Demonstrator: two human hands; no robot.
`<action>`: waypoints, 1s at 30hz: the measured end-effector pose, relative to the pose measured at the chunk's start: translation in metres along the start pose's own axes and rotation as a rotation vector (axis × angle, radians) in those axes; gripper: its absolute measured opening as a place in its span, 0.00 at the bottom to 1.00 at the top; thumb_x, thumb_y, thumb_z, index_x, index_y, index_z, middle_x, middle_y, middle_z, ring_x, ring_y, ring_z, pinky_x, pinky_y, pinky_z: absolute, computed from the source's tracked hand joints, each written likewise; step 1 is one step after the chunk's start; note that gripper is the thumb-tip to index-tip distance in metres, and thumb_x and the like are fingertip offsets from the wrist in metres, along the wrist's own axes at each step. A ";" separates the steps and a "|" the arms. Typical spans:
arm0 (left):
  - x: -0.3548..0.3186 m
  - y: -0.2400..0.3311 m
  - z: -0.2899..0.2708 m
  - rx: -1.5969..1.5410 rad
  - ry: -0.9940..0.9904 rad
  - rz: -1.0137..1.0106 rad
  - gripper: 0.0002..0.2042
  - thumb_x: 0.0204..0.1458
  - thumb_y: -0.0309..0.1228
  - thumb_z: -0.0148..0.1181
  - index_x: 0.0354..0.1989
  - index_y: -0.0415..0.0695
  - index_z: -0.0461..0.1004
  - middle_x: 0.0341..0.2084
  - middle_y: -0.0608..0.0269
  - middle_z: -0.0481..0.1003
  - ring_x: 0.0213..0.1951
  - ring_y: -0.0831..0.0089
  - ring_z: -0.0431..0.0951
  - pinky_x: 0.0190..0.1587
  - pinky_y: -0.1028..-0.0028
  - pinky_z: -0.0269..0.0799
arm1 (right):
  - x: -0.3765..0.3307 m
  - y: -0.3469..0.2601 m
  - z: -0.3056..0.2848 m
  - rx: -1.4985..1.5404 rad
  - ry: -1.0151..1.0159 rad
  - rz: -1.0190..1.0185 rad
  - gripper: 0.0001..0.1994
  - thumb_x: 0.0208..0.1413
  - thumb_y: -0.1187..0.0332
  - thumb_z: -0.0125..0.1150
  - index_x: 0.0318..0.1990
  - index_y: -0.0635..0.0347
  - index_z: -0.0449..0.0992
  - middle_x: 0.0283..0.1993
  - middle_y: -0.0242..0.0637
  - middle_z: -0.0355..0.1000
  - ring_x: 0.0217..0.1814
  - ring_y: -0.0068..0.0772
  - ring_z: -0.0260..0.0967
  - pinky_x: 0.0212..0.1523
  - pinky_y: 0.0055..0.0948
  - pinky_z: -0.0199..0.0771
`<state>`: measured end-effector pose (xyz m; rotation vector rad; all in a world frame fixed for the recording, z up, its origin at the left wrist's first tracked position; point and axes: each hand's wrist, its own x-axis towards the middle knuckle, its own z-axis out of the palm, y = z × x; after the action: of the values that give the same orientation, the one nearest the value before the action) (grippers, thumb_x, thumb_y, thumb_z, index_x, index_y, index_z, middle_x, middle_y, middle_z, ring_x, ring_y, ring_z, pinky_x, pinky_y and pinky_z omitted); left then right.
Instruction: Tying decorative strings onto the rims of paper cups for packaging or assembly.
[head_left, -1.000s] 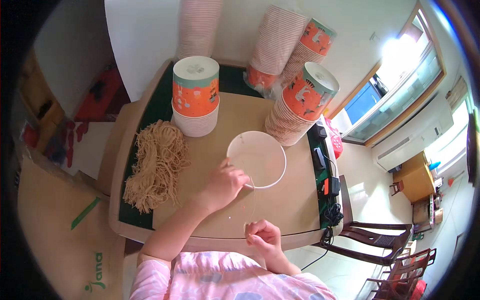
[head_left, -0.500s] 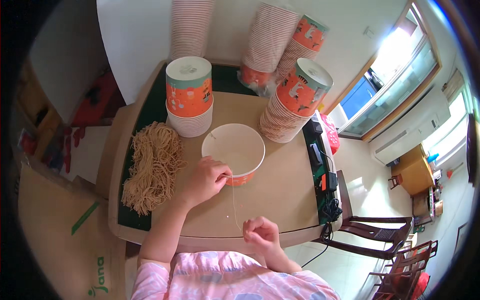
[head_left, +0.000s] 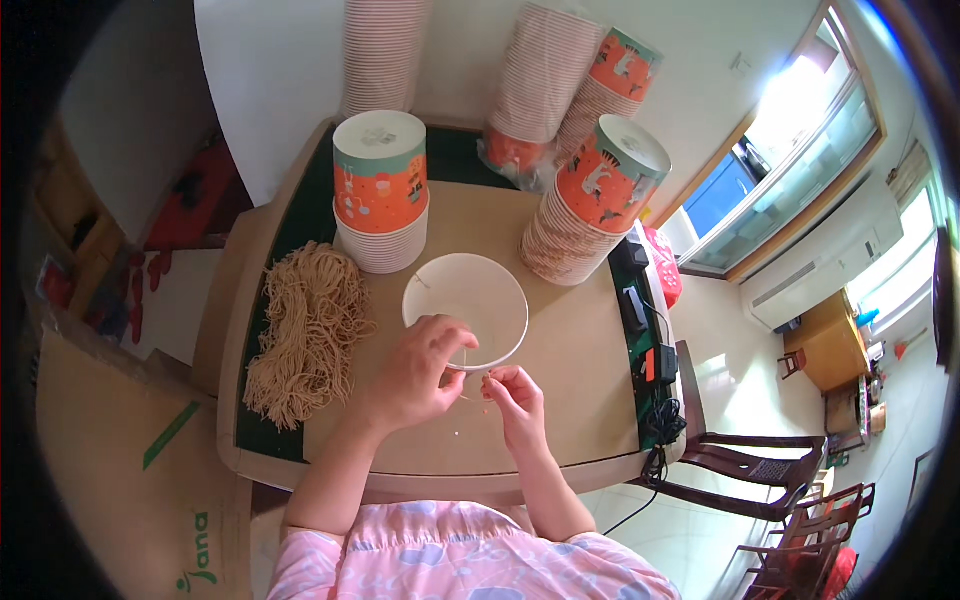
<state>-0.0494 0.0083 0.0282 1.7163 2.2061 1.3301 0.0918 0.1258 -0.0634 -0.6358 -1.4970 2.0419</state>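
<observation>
White round paper tub (head_left: 470, 290): thin tan cord (head_left: 422, 281) seemingly fitted far-side, near end pending — right hand (head_left: 520, 398) pinching it, left hand (head_left: 415, 375) parted.

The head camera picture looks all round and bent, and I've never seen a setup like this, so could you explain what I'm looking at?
There's no machine, just a person's two bare hands. A wide fisheye camera on the person's head looks down, so straight edges bend. The right hand seems to pinch a thin string. The left hand, thumb and fingers apart, is at the near rim of an open, white-lined paper bucket. On the table, a tan string bundle lies to the left, with stacks of nested, upside-down paper buckets farther back.
</observation>
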 end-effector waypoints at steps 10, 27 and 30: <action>0.013 -0.022 0.004 -0.054 0.019 -0.162 0.05 0.50 0.23 0.56 0.35 0.39 0.75 0.28 0.51 0.77 0.33 0.57 0.78 0.37 0.66 0.74 | -0.020 -0.029 -0.024 0.141 0.118 -0.091 0.02 0.57 0.77 0.54 0.35 0.61 0.68 0.25 0.31 0.66 0.22 0.19 0.60 0.24 0.18 0.59; -0.003 -0.028 -0.036 -0.302 -0.204 -0.308 0.05 0.50 0.21 0.59 0.35 0.38 0.75 0.35 0.58 0.76 0.38 0.70 0.77 0.41 0.72 0.73 | -0.036 -0.066 -0.025 0.159 0.032 -0.243 0.03 0.56 0.79 0.51 0.33 0.61 0.65 0.19 0.28 0.59 0.19 0.17 0.50 0.21 0.19 0.48; -0.010 -0.028 -0.035 -0.028 -0.207 -0.102 0.05 0.45 0.22 0.62 0.32 0.39 0.76 0.41 0.56 0.73 0.46 0.62 0.74 0.48 0.66 0.71 | -0.037 -0.065 -0.029 0.195 0.000 -0.254 0.03 0.56 0.79 0.52 0.33 0.62 0.66 0.23 0.29 0.63 0.21 0.17 0.54 0.22 0.18 0.52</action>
<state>-0.0849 -0.0206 0.0277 1.6256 2.1189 1.1017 0.1466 0.1384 -0.0067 -0.3485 -1.2850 1.9577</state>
